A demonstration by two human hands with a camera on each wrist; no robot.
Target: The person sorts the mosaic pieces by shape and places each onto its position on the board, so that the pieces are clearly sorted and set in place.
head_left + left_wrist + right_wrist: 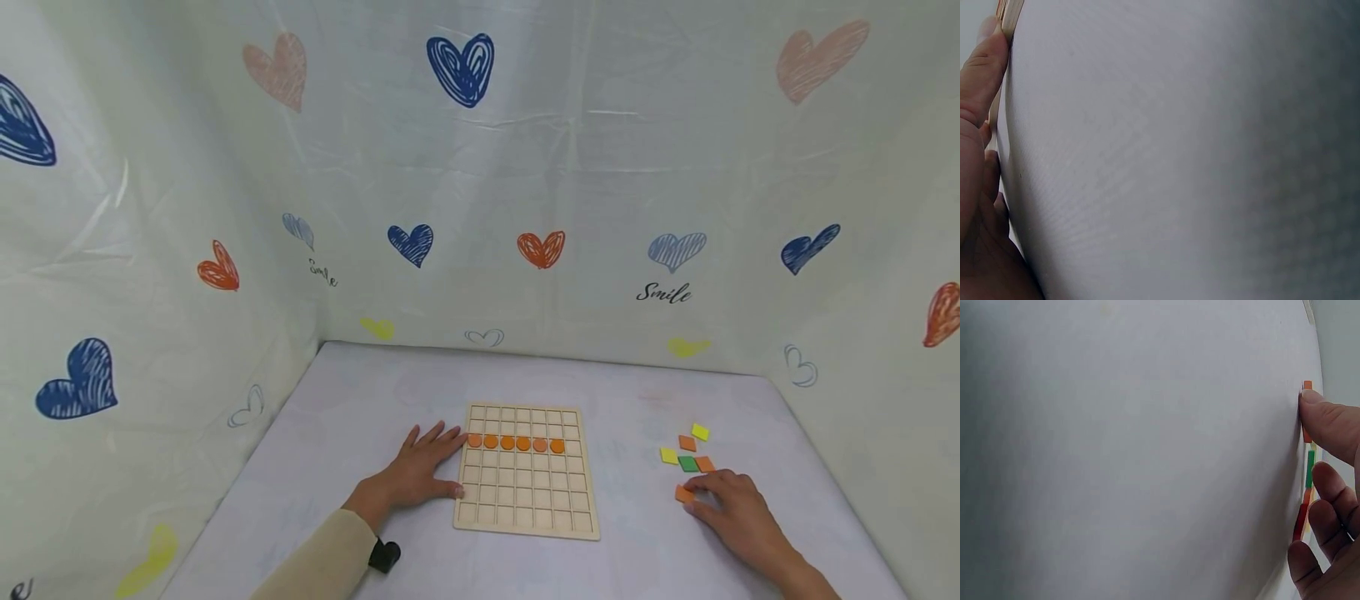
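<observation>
A wooden grid board (527, 533) lies on the table, with a row of several orange discs (523, 444) in its second row from the top. My left hand (417, 471) rests flat at the board's left edge, fingers spread, thumb and fingertips touching the rim. In the left wrist view its thumb (984, 75) presses the board's side. On the right, my right hand (738, 512) pinches an orange square tile (682, 494) between thumb and forefinger at table height. Just beyond it lie a green tile (687, 464), orange tiles (687, 443) and yellow tiles (701, 432).
A white cloth covers the table (375, 383). Behind and on both sides hang pale curtains (555, 167) printed with hearts. A black strapped device (385, 556) sits by the left wrist.
</observation>
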